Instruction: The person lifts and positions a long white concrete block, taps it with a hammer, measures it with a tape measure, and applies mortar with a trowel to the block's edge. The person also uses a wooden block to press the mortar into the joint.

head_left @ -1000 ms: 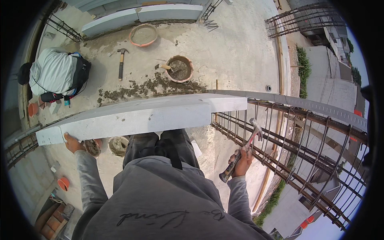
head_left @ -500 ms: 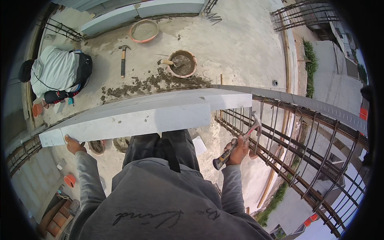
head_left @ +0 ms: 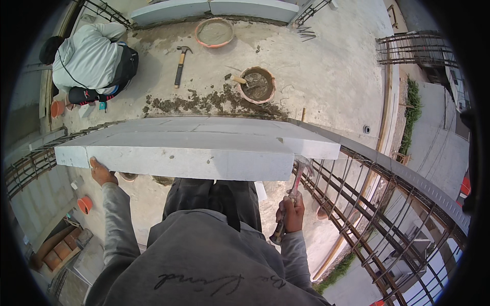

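A wall of pale lightweight blocks [head_left: 178,157] runs across in front of me, its top course stepping back at the right end. My left hand [head_left: 103,173] rests against the near side of its left end, one finger reaching up onto the block; part of the hand is hidden. My right hand [head_left: 292,211] is closed round the handle of a claw hammer [head_left: 304,163]. The hammer stands head up, close beside the right end of the near block. Whether its head touches the block, I cannot tell.
Rebar cages [head_left: 352,204] stick out beside the wall at right. Beyond it are a mortar bucket [head_left: 271,95] with a trowel, a second basin [head_left: 214,34], another hammer [head_left: 180,66] and spilled mortar [head_left: 199,103]. A person [head_left: 92,61] crouches at far left.
My view has shifted, so the scene sits further right. My right hand has brought the hammer in toward the block's right end and turned it more upright. My left hand stays at the wall's left end.
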The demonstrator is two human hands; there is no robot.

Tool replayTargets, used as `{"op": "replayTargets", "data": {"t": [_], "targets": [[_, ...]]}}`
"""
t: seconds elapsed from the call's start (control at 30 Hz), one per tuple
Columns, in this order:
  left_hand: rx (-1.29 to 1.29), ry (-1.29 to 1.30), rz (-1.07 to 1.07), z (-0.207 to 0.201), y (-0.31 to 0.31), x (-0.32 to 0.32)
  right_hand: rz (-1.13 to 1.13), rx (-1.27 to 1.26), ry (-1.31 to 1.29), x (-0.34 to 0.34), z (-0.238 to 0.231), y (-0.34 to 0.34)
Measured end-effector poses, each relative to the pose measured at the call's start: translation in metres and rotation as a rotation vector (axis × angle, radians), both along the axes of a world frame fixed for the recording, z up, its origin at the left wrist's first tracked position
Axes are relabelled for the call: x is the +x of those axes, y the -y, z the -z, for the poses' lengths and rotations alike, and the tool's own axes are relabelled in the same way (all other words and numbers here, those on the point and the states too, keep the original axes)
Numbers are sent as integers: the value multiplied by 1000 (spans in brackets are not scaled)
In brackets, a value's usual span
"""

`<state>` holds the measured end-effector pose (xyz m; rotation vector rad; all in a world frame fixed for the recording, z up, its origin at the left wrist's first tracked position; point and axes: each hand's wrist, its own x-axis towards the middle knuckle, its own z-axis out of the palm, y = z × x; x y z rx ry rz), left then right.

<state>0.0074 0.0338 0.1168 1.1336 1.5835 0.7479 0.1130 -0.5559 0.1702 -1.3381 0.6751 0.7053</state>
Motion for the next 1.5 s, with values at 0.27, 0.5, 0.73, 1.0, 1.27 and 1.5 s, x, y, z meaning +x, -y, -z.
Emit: {"op": "replayTargets", "data": {"t": [0.27, 0.5, 0.73, 1.0, 1.27, 1.5], "targets": [[18, -39, -52, -3, 5, 4, 427, -57, 133, 0, 6, 3], [52, 16, -42, -3, 11, 9, -43, -254, 91, -28, 4, 12], [110, 39, -46, -20, 34, 26, -578, -475, 719, -40, -65, 20], [189, 126, -55, 12, 13, 12, -1200, -200, 1440, 44, -96, -118], [367, 39, 23, 20, 13, 11, -1247, -226, 1300, 40, -93, -174], [374, -72, 3, 35, 5, 8, -1487, -515, 1125, 35, -81, -194]]}}
